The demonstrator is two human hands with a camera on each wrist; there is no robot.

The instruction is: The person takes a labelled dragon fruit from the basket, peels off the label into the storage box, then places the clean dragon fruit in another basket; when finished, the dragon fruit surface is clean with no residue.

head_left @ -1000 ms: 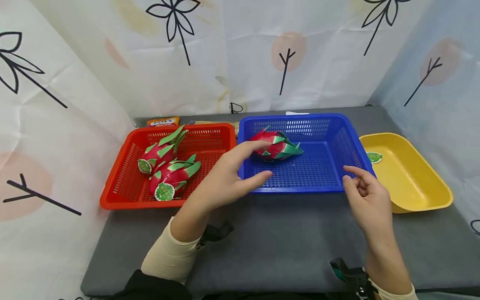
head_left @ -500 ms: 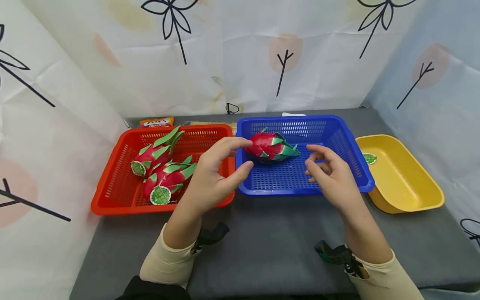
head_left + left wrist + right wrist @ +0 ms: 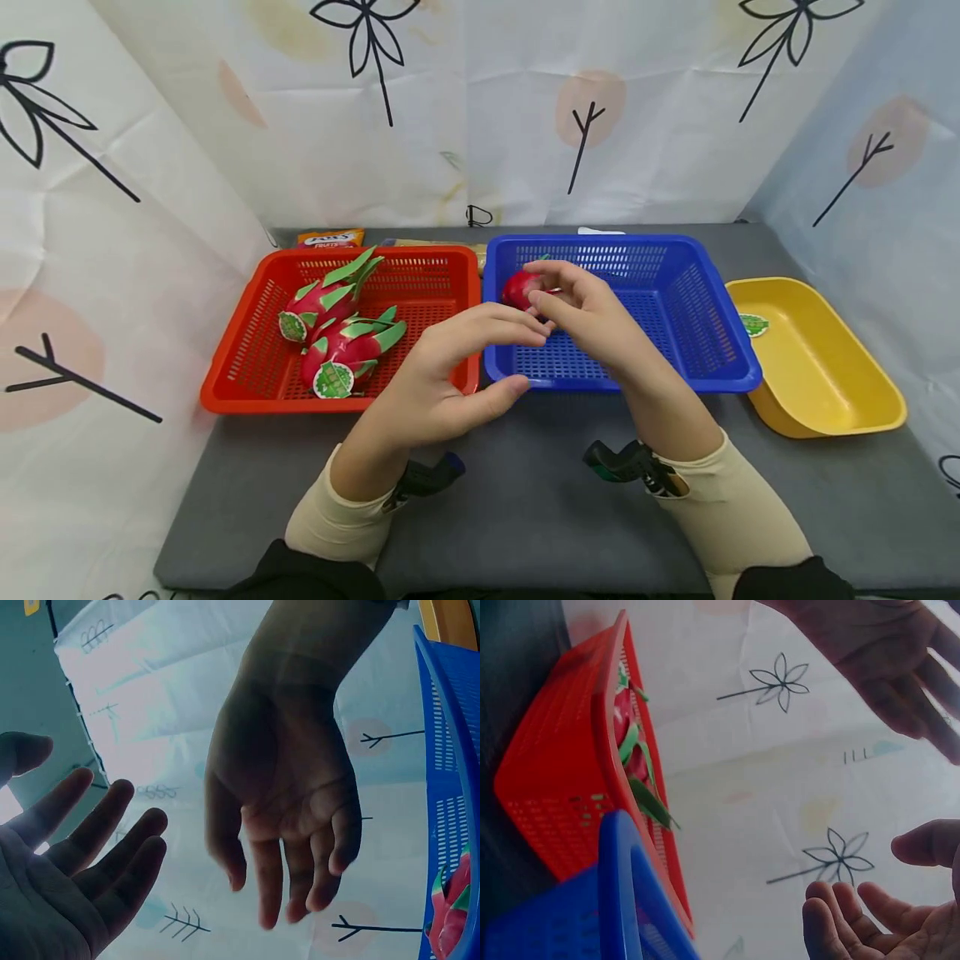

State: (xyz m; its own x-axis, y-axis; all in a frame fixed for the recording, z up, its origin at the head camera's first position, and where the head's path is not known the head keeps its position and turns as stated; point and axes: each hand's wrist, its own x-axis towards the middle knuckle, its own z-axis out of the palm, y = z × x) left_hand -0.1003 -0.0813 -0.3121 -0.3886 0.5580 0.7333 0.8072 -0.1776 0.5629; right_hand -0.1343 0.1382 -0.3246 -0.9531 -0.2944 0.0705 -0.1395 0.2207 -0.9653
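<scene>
Neither hand holds anything. My left hand (image 3: pixel 450 375) hovers in front of the gap between the red basket (image 3: pixel 255 407) and the blue basket (image 3: pixel 712 379), its fingers spread from the thumb. Over the blue basket, my right hand (image 3: pixel 588 312) is loosely bent, with its fingertips near the left hand's. Behind it sits a dragon fruit (image 3: pixel 516 290), partly hidden from the head camera but visible (image 3: pixel 451 904) in the left wrist view. Two more dragon fruits, an upper one (image 3: pixel 324 302) and a lower one (image 3: pixel 352 350), lie in the red basket with round green stickers.
To the right stands a yellow tub (image 3: pixel 832 375) with a green sticker (image 3: pixel 754 324) on its inner wall. An orange snack packet (image 3: pixel 330 239) lies behind the red basket. Printed white cloth (image 3: pixel 510 108) encloses the grey table (image 3: pixel 525 517) at the back and sides.
My right hand has moved left from the blue basket's right edge to in front of its dragon fruit. My left hand has drawn back left from that fruit. The fruits stay put.
</scene>
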